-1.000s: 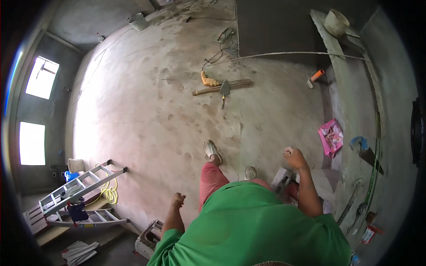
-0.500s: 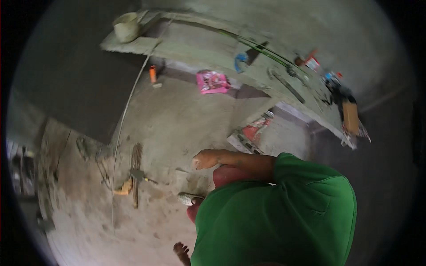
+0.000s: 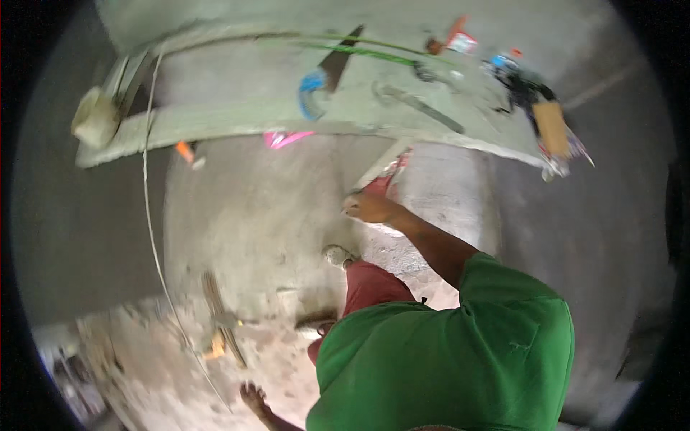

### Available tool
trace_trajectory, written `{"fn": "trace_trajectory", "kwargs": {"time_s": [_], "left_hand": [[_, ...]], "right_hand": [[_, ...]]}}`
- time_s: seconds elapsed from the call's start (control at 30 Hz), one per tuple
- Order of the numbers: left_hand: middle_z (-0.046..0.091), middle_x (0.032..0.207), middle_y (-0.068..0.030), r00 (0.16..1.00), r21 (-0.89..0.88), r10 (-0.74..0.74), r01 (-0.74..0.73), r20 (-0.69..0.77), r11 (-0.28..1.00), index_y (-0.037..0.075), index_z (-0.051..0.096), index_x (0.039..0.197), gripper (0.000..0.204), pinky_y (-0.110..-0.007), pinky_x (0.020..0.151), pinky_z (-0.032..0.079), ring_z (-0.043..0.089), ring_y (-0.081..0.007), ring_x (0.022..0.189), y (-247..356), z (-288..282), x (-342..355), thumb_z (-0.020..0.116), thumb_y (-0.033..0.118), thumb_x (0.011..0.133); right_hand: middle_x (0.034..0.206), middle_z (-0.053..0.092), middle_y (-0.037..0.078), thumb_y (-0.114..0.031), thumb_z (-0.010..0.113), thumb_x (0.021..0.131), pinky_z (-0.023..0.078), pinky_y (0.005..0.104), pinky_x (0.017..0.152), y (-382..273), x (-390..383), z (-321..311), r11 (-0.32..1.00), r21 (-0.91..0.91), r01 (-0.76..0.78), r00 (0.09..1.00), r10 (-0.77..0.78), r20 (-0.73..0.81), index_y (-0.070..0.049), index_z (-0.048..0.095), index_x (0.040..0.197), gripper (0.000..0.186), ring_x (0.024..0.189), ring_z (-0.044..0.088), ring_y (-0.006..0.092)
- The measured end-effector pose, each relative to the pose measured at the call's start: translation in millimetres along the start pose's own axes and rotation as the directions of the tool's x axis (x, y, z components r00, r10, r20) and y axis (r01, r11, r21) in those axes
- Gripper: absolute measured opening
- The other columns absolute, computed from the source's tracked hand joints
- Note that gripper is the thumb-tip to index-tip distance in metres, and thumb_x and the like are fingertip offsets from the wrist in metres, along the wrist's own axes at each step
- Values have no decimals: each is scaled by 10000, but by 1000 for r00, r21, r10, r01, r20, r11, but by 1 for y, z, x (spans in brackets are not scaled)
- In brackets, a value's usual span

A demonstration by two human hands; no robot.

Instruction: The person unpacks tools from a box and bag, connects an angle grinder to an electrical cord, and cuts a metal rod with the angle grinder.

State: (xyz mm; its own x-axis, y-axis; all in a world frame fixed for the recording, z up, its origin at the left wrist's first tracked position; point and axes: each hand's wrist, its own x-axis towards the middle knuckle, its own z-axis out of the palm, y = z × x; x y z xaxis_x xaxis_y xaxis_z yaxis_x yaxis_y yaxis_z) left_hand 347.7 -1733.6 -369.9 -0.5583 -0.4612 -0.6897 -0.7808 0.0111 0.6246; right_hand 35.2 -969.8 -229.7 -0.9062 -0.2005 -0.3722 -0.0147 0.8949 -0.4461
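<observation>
My right hand reaches forward at mid-picture with its fingers curled in. Whatever they may hold is hidden and slightly blurred. In the picture it overlaps a red and white bag lying below the slab; I cannot tell whether they touch. Low on the left, my left hand hangs over the floor, fingers spread and nothing in them. Nearest to it lie a bundle of thin brown rods and a yellow-orange object.
Ahead runs a raised concrete slab carrying a bucket, a blue-handled saw, green rods, a long grey tool and cardboard. A pale line crosses the left side. An orange cylinder and pink package lie below.
The view has turned, and the slab now lies more level across the top. My right hand has moved up and right to the bag. My left hand is farther left.
</observation>
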Motion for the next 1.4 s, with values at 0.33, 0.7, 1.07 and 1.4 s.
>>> {"fn": "trace_trajectory", "kwargs": {"time_s": [0.33, 0.7, 1.07, 1.4], "left_hand": [[722, 1006, -123, 963, -27, 45, -39, 267, 999, -41, 511, 1401, 560, -308, 800, 532, 659, -178, 911, 56, 197, -170, 732, 189, 941], [702, 1124, -150, 827, -520, -491, 557, 275, 647, 63, 417, 1471, 799, -329, 638, 531, 643, -226, 765, -219, 67, -204, 719, 435, 832], [683, 1116, -108, 854, -747, -511, 277, -97, 605, 40, 545, 1355, 410, -346, 626, 547, 677, -227, 789, -277, -108, -236, 593, 206, 983], [689, 1052, -121, 813, -945, -506, -158, -289, 286, 18, 506, 1398, 442, -310, 614, 583, 681, -208, 780, -273, -375, -139, 588, 233, 1020]], "right_hand": [[929, 661, 256, -358, 623, 905, 498, 495, 778, 82, 36, 90, 987, 142, 68, 865, -130, 484, -31, 679, 916, 332, 903, 652, 433], [884, 730, 141, -334, 701, 856, 527, 403, 803, -72, 65, 134, 993, -27, 111, 873, -85, 481, -47, 736, 945, 303, 875, 705, 265], [844, 726, 68, -278, 676, 869, 531, 344, 679, -403, 36, 319, 910, -246, 334, 626, -19, 780, -35, 749, 966, 272, 739, 682, 183], [779, 701, 89, -325, 649, 874, 517, 356, 654, -632, 86, 460, 711, -266, 651, 467, -99, 879, -49, 747, 909, 295, 673, 638, 215]]}}
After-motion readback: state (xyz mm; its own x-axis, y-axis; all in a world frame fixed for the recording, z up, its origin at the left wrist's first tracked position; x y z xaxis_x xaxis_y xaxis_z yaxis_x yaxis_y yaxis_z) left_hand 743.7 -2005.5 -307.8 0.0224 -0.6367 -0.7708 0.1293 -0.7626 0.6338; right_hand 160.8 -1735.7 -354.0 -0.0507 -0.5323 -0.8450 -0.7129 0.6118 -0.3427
